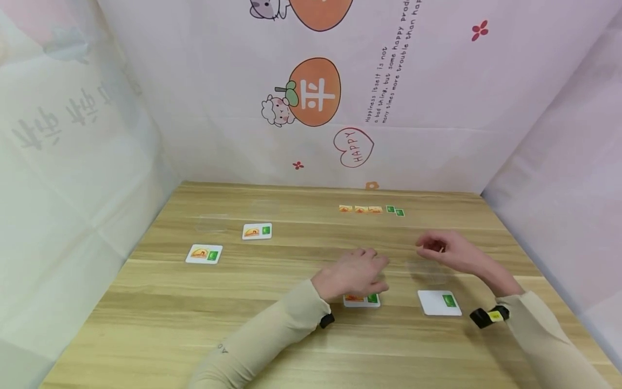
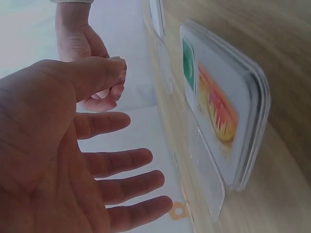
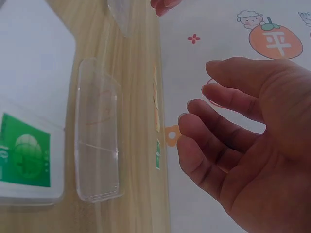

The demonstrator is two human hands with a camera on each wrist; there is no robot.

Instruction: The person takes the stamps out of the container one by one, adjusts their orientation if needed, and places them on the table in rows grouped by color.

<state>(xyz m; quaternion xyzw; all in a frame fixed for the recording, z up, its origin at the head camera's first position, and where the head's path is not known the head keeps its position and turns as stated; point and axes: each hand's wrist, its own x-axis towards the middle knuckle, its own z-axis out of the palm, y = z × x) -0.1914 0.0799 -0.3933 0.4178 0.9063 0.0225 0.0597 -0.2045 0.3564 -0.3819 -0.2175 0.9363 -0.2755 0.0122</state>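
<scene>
My left hand (image 1: 351, 273) hovers with fingers spread and nothing in it, partly covering a flat white case (image 1: 359, 303). That case carries an orange picture sticker and a green one, plain in the left wrist view, with a thin clear plastic cover (image 2: 208, 167) beside it. To the right, my right hand (image 1: 449, 251) is raised, its fingers loosely bent and no object visible between them. Below it on the table lies another white case (image 1: 432, 305) bearing only a green sticker (image 3: 25, 150). A clear plastic cover (image 3: 97, 141) lies just beyond that case.
Toward the table's far edge is a row of small orange stickers (image 1: 361, 209) and two green stickers (image 1: 399, 213). Two white cases, one nearer (image 1: 196, 260) and one farther (image 1: 247, 235), lie at the left, by another clear cover (image 1: 212, 222). Printed sheets enclose the back and sides.
</scene>
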